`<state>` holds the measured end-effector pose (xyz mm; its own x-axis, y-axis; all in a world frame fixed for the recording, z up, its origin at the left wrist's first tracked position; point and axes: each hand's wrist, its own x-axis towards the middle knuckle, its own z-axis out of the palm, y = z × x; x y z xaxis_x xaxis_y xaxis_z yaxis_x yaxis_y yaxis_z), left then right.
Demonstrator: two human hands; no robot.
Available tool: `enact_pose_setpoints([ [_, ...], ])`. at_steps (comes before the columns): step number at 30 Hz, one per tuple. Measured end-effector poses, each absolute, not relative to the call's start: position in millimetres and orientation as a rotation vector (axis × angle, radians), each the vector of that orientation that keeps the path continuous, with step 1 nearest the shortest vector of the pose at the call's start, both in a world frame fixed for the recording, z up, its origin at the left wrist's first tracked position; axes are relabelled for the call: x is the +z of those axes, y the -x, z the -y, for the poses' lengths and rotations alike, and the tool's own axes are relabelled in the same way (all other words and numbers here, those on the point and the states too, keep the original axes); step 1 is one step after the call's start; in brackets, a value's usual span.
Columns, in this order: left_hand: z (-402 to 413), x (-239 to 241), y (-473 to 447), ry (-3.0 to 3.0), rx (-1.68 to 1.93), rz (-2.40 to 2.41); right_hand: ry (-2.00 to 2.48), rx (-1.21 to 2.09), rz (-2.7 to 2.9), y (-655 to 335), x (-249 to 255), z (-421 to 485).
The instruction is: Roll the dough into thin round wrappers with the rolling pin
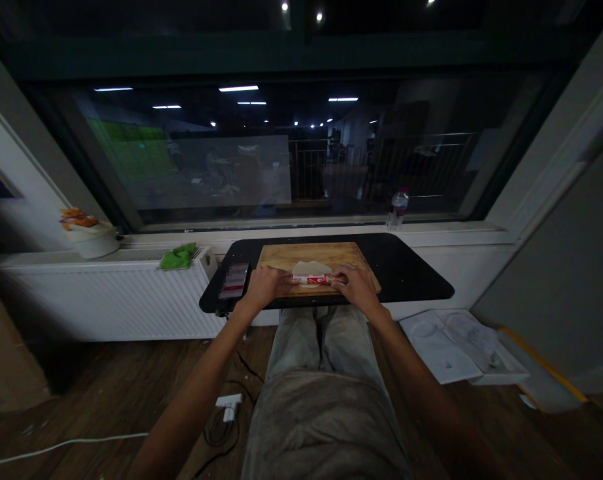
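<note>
1. Left hand [267,285]: closed on the left end of the pin [309,279]; finger detail too small to read.
2. Right hand [352,280]: fingers curled over the right end of the pin.
3. Pin: lies crosswise between the hands, red-and-white wrap at its middle; rests across the dough [306,267].
4. Dough: pale, flat sheet on the board, larger part showing beyond the pin.
5. Board [311,251]: wooden, on the black table [414,275].
6. Phone [234,280]: flat on the table, left of the board, near the left hand; screen lit, content blurred.
7. Radiator [141,303]: left of the table; green cloth [178,257] and white tub [96,241] on top.
8. Bottle [397,210]: upright on the sill beyond the table, to the right.
9. Power strip [229,403]: on the floor, left of the legs.
</note>
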<state>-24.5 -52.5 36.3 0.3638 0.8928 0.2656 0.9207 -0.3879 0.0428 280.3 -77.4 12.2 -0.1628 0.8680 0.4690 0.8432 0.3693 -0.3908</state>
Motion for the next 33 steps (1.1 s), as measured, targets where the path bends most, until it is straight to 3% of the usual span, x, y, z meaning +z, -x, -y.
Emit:
enact_pose_setpoints([
  [33, 64.8, 12.6, 28.8, 2.458, -0.609, 1.8, 1.358, 0.106, 2.116, -291.0, 2.4, 67.7],
])
